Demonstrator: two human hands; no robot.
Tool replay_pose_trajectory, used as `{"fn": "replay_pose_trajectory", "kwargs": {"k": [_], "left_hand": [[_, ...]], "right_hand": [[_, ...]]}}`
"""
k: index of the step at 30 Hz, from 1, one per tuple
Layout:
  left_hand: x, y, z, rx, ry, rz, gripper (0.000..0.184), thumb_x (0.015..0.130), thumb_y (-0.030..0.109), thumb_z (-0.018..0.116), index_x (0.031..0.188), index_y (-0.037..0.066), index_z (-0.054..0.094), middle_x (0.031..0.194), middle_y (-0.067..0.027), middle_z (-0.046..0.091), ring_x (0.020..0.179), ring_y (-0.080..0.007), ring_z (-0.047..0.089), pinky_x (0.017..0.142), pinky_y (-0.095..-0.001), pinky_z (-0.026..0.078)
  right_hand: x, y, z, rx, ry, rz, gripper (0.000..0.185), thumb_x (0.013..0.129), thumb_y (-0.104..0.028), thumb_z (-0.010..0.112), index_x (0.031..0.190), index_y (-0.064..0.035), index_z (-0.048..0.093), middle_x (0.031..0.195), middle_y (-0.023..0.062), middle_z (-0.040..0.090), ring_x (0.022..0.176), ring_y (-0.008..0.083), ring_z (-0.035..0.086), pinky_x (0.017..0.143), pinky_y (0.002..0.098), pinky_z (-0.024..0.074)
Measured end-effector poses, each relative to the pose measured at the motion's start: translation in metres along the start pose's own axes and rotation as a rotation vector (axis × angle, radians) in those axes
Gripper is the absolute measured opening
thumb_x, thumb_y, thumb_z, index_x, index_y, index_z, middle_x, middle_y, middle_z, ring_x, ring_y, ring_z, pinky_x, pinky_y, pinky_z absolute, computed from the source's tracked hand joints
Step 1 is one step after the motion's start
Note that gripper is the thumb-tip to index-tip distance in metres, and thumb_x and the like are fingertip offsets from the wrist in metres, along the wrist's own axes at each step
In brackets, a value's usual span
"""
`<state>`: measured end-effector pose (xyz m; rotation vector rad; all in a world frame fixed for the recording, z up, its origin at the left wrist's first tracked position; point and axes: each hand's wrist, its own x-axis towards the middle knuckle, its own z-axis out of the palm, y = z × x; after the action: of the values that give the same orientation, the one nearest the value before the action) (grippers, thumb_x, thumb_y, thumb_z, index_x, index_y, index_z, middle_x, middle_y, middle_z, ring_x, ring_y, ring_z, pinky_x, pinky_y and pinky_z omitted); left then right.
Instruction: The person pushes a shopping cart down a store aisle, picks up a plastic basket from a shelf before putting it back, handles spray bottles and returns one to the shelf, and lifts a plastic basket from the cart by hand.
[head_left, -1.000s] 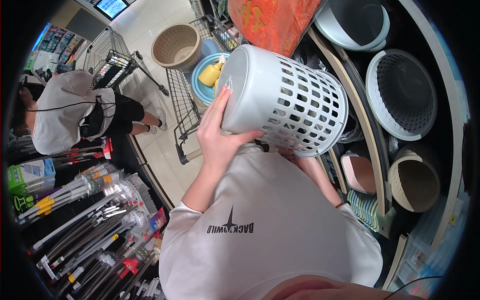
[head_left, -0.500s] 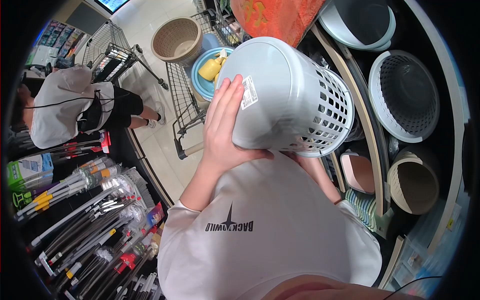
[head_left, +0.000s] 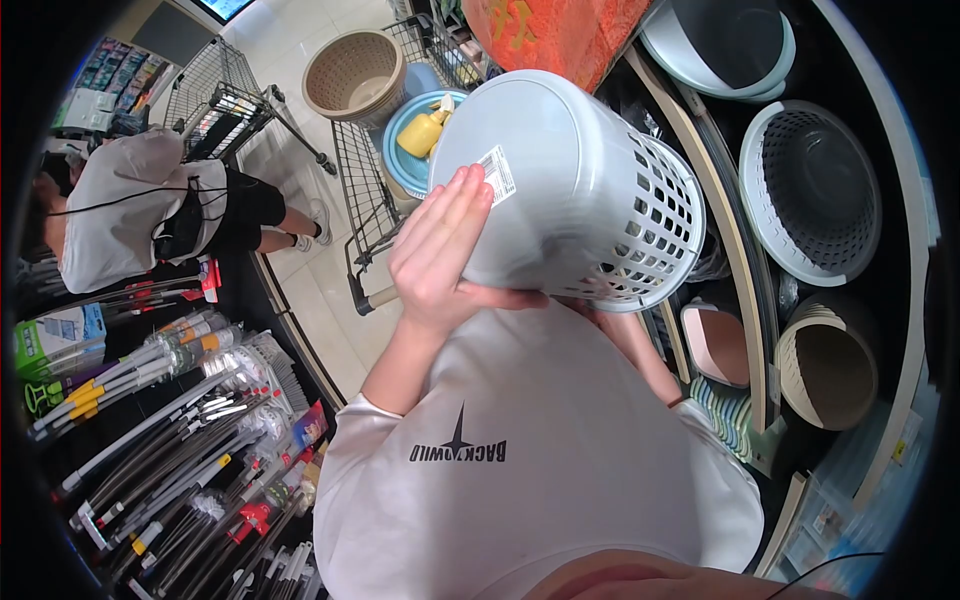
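Note:
A light grey plastic laundry basket (head_left: 540, 190) lies on its side against my chest, its solid base facing left and its perforated wall on the right. My left hand (head_left: 440, 250) presses on the base, the fingers straight and close together by a white barcode label (head_left: 497, 176). Its thumb stretches along the basket's near edge. Under the basket's lower right side, my right hand (head_left: 605, 318) supports it, most of its fingers hidden by the basket.
Ahead stands a shopping cart (head_left: 362, 230) with brown baskets (head_left: 352, 75), blue basins (head_left: 397, 165) and a yellow bottle (head_left: 420, 134). Shelves on the right hold more baskets (head_left: 810, 190). Mops and brushes (head_left: 200, 430) fill the left display. A person (head_left: 140, 200) bends beside another cart (head_left: 215, 95).
My left hand has tilted and shifted slightly left on the base, so more of the label shows. The basket has barely moved.

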<state>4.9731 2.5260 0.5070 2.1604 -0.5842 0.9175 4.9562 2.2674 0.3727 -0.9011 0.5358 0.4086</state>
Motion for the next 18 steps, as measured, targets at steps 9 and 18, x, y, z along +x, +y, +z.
{"fn": "replay_pose_trajectory", "kwargs": {"k": [9,18], "left_hand": [[-0.012,0.017,0.009,-0.162,0.102,-0.065,0.098,0.052,0.057,0.093,0.123,-0.006,0.068,0.129,-0.0238,0.069,0.126,-0.0435,0.064,0.105,-0.0500,0.050],[0.014,0.013,-0.010,-0.139,-0.146,-0.139,0.117,0.035,0.041,0.097,0.139,0.002,0.061,0.149,-0.0144,0.059,0.123,-0.0349,0.053,0.106,-0.0454,0.041]], "right_hand": [[-0.017,0.002,-0.012,0.018,-0.009,-0.026,0.044,0.105,-0.042,0.054,0.135,-0.0095,0.057,0.124,0.0052,0.066,0.102,0.0178,0.066,0.084,0.0320,0.0562],[-0.002,-0.006,-0.011,0.034,-0.031,-0.039,0.044,0.105,-0.041,0.054,0.136,-0.0091,0.056,0.126,0.0058,0.066,0.105,0.0186,0.065,0.087,0.0336,0.0560]]}}
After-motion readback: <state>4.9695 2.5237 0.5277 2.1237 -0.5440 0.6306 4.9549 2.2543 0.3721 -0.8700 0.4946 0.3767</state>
